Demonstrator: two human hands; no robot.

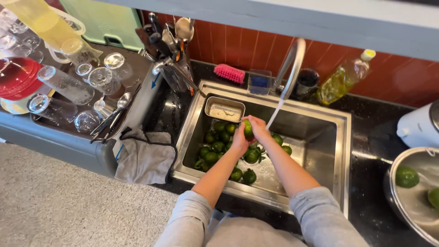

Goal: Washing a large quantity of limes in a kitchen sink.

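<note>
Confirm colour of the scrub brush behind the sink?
Pink: the scrub brush lies on the dark counter behind the sink, clearest in the head view.

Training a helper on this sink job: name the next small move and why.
Probably turn the green fruit under the water stream: both hands, left and right, hold it at the stream's edge, with many more fruits waiting in the sink.

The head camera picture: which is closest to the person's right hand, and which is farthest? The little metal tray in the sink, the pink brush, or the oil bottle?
From the right hand:
1. Small metal tray, just to its left, in the back corner of the sink.
2. Pink scrub brush, behind on the counter, up and left.
3. Oil bottle, far to the right, against the red tiled wall.
</note>
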